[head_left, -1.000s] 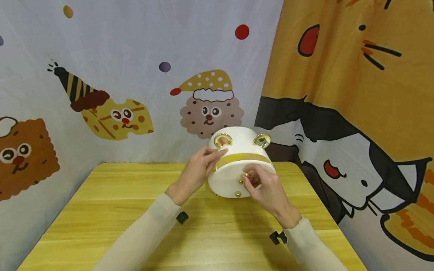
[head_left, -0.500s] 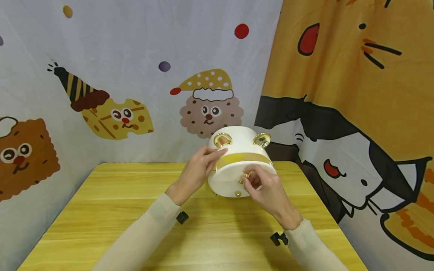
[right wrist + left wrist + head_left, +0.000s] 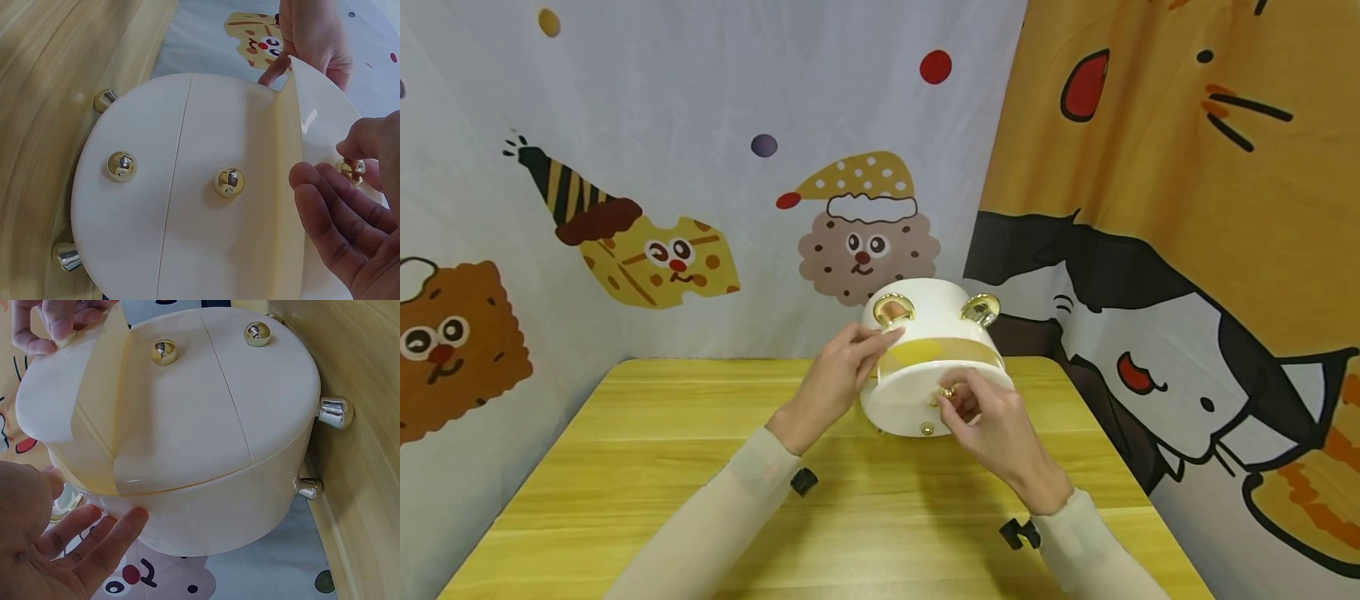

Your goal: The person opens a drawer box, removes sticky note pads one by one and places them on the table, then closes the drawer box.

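A white, rounded small drawer cabinet (image 3: 928, 302) with gold ears stands on gold feet. Its top drawer (image 3: 898, 387) is partly pulled out, exposing yellowish inner walls (image 3: 100, 403). My right hand (image 3: 996, 417) pinches the gold knob (image 3: 353, 172) of this drawer between thumb and fingers. The other fingers curl loosely in front of it. My left hand (image 3: 842, 371) lies against the cabinet's left side near the left ear (image 3: 893, 311), its fairly straight fingertips (image 3: 134, 519) touching the body. Two lower drawers, with gold knobs (image 3: 229, 182), look flush.
The cabinet stands at the back of a wooden table (image 3: 700, 467). Behind it hangs a pale cloth (image 3: 700, 100) with cartoon prints, and an orange-and-black cartoon cloth (image 3: 1187, 150) is on the right. Each sleeve carries a small black mount (image 3: 803, 482) at the wrist.
The top drawer has come slightly farther out toward me, the right hand shifting a little down and right with its knob. The left hand stays in place.
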### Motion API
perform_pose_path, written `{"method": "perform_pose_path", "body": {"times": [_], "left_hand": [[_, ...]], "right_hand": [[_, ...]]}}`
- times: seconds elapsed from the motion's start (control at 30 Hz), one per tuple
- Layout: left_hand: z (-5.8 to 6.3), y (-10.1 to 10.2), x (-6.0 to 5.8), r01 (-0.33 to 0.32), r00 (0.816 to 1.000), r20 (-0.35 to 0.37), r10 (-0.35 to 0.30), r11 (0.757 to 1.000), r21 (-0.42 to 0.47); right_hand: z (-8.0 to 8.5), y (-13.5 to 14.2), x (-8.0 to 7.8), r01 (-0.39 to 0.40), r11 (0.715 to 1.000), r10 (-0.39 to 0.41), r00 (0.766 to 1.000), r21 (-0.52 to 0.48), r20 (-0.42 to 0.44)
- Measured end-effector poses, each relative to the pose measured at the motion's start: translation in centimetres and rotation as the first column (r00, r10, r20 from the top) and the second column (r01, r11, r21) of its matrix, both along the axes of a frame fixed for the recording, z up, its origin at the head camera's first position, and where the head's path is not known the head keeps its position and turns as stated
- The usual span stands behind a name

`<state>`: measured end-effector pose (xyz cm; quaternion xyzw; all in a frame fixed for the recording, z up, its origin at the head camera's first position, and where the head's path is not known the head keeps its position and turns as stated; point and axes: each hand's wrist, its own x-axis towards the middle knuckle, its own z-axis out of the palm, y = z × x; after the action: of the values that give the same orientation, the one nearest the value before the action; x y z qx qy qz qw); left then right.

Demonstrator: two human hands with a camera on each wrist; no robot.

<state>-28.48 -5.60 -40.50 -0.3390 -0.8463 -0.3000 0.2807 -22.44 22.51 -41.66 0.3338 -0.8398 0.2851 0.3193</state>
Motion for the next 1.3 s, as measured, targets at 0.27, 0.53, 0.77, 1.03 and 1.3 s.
{"method": "perform_pose_path", "body": {"times": [0.27,0.53,0.77,1.03,1.3], "left_hand": [[-0.2,0.0,-0.1,-0.004,1.0,-0.021,0.004,1.0,0.008],[-0.1,0.2,0.1,0.01,0.999,-0.035,-0.009,1.0,0.022],[-0.1,0.1,0.0,0.004,0.999,-0.039,-0.003,1.0,0.027],[-0.1,-0.1,0.1,0.008,1.0,-0.022,-0.007,0.999,0.038],[0.1,0.0,0.2,0.003,1.0,0.009,-0.003,0.999,0.032]], "right_hand": [[0.1,-0.1,0.4,-0.022,1.0,0.022,1.0,-0.012,-0.008],[0.2,0.0,1.0,-0.016,1.0,0.016,1.0,-0.01,0.011],[0.1,-0.1,1.1,-0.037,0.999,0.036,0.999,-0.022,-0.005],[0.2,-0.1,1.5,-0.045,0.999,0.044,0.999,-0.023,-0.011],[0.3,0.0,2.1,-0.037,0.999,0.037,0.999,-0.012,-0.002]]}}
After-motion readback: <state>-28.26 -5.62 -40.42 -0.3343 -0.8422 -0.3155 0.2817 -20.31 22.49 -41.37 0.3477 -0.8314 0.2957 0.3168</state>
